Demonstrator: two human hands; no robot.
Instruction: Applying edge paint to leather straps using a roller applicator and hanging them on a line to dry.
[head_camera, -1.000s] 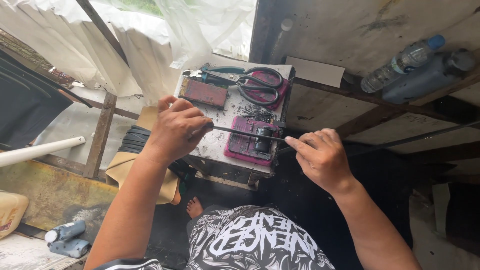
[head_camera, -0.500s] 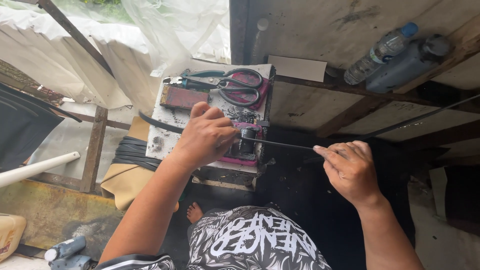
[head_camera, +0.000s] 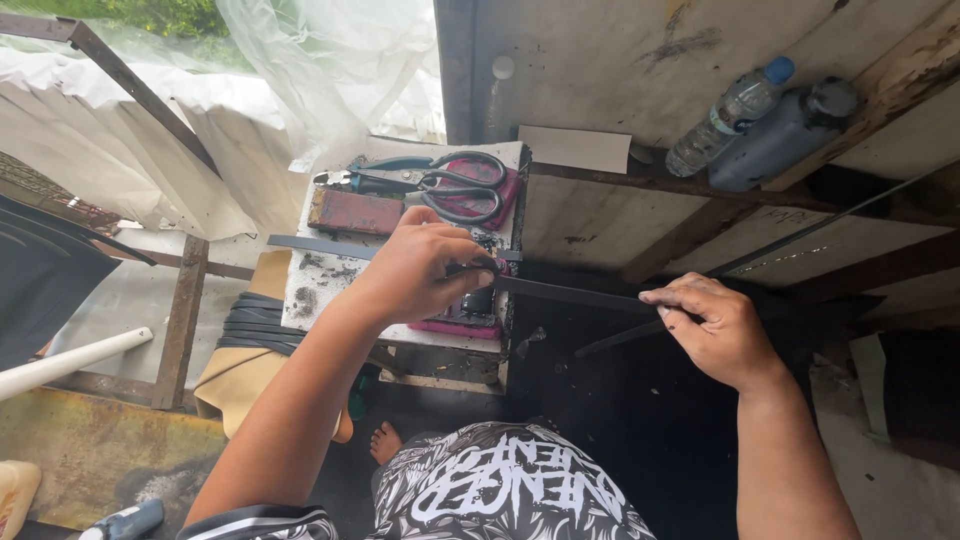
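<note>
White plastic sheets (head_camera: 200, 150) hang across the upper left of the frame. A small white work table (head_camera: 330, 285) sits in the middle. A long black strip (head_camera: 570, 293) lies across the table and sticks out to the right. The left hand (head_camera: 420, 268) is curled tight and presses the strip down on the table. The right hand (head_camera: 715, 330), at middle right, pinches the strip's free end between thumb and fingers. In the upper right, a dark jug (head_camera: 775, 140) lies beside a clear bottle (head_camera: 725, 115) with a blue cap. A plain white card (head_camera: 573, 148) leans at top middle. Big black scissors (head_camera: 445, 182) rest at the table's far edge, just above a rusty red block (head_camera: 355, 212).
</note>
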